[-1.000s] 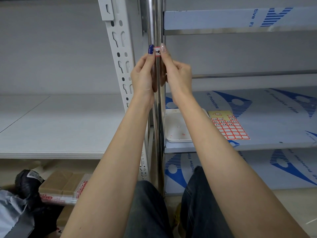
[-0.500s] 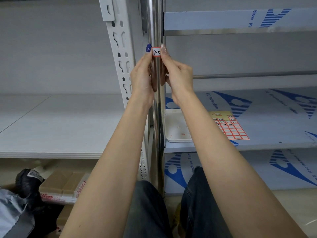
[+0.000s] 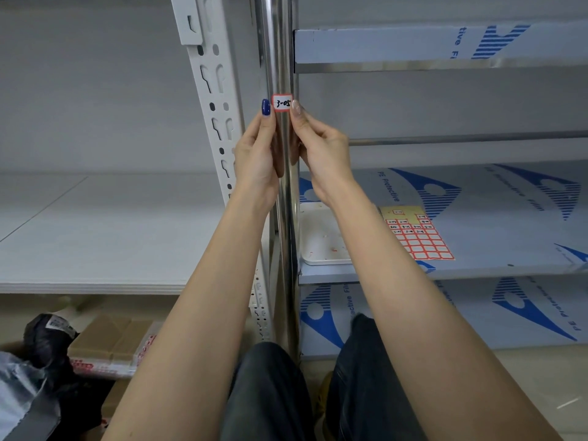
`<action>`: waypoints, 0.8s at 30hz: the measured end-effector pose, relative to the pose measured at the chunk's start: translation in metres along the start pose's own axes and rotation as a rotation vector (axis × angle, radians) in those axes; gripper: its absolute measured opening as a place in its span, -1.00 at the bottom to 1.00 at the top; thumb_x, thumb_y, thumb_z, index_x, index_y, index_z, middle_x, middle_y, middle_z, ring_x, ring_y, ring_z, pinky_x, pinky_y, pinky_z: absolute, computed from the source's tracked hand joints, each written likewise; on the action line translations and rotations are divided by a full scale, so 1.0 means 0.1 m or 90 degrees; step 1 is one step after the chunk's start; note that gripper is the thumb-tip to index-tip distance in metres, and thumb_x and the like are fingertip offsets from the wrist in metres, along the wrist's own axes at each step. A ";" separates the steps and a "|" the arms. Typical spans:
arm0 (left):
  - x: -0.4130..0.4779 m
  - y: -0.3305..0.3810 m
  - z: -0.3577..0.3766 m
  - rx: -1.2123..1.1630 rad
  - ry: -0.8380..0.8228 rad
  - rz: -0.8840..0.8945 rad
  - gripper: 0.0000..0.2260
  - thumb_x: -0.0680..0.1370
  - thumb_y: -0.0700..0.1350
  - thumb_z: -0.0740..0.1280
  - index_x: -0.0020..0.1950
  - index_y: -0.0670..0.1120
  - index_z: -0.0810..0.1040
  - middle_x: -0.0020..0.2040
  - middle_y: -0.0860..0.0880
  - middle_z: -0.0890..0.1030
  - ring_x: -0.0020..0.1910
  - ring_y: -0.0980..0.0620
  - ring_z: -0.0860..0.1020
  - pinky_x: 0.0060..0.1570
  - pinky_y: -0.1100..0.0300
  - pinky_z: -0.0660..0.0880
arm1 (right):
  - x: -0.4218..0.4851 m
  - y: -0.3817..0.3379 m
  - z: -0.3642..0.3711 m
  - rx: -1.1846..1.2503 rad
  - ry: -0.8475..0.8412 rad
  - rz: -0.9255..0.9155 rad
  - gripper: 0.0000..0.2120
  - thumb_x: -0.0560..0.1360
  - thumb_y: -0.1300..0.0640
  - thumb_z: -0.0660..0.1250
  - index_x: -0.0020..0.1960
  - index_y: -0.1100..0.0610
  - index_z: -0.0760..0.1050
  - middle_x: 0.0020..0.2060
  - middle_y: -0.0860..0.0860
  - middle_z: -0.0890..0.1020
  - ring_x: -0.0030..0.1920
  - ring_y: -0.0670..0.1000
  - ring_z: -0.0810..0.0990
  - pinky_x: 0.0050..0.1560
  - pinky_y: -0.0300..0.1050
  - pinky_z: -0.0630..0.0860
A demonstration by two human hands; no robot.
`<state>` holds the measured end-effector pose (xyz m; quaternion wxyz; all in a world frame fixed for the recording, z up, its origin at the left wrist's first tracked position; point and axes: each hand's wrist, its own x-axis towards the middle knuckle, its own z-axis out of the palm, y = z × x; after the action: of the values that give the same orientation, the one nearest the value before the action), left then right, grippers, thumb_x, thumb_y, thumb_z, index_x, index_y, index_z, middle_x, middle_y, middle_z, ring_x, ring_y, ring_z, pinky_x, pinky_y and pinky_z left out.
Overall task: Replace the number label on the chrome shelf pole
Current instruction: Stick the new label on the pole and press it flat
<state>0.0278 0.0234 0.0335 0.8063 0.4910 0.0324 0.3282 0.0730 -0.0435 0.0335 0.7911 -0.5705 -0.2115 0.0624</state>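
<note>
Head view: the left hand [image 3: 257, 154] and right hand [image 3: 325, 154] rise on either side of the chrome pole [image 3: 276, 43], a white slotted upright [image 3: 219, 122] close to the left hand's outer side, each straight index fingertip pressing a side edge of the number label [image 3: 282, 102] stuck on the pole just above them, other fingers loosely curled.

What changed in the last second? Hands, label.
The thumbs of the left hand and right hand slid apart across the label to its side edges, uncovering the full "3-05". Nothing was taken hold of or let go. The label stays on the chrome pole; the sticker sheet and tray are unmoved.
</note>
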 end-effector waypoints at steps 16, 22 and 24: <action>-0.46 -0.05 -0.04 0.097 0.052 0.012 -0.59 0.55 -0.41 0.17 0.40 -0.22 0.37 0.29 -0.15 0.52 -0.08 0.22 0.59 -0.13 0.42 0.51 | -0.48 0.03 -0.22 -0.163 -0.028 0.000 -0.62 0.53 0.10 0.35 0.33 0.12 0.46 0.21 0.07 0.60 0.22 0.01 0.56 0.28 0.10 0.48; -0.88 -0.02 -0.10 0.245 0.094 -0.022 -0.67 0.52 -0.36 0.25 0.26 -0.15 0.51 0.10 0.04 0.57 0.13 0.12 0.52 0.23 0.24 0.40 | -0.94 -0.09 -0.50 -0.206 0.010 0.017 -0.69 0.54 0.10 0.32 0.26 0.13 0.52 0.16 0.07 0.62 0.16 0.01 0.58 0.23 0.08 0.52; -1.01 0.02 -0.11 0.265 0.099 -0.019 -0.69 0.53 -0.34 0.24 0.25 -0.15 0.51 0.10 0.02 0.56 0.18 0.05 0.51 0.27 0.19 0.39 | -1.07 -0.18 -0.56 -0.208 0.023 0.009 -0.71 0.53 0.08 0.33 0.23 0.13 0.54 0.14 0.07 0.63 0.15 0.00 0.59 0.23 0.06 0.52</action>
<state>-0.0567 -0.0241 0.0024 0.6876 0.6194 0.1687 0.3393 -0.0036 -0.1357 0.0076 0.6911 -0.6939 -0.2008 0.0226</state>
